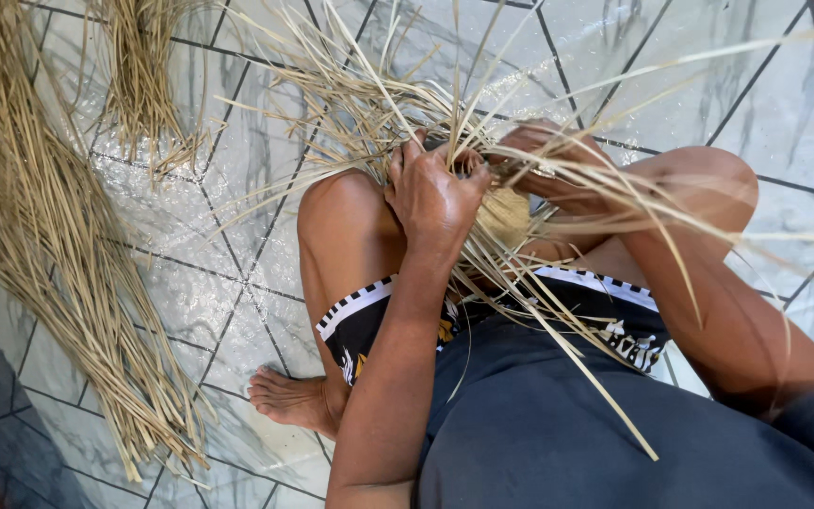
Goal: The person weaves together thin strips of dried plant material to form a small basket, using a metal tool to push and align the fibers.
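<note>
Two hands meet over the person's lap in the head view, both buried in a spray of dry straw strips. The left hand is closed, its fingers curled round a gathered bunch of strips and pinching them down against a small woven piece, pale yellow, which sits between the knees. That grip looks meant to keep the crossing strands tight, so the weave does not slacken. The right hand lies just to the right of the left and a little farther off, closed on strips on the far side of the piece; its fingertips are partly hidden by the straw. Loose ends fan out far, left and right from the woven middle, and some trail near across the dark shorts; held this way, each strand stays free to pick up.

A long bundle of the same straw lies on the tiled floor at the left, within reach. A smaller bundle lies beyond it. One bare foot rests on the floor near the left knee.
</note>
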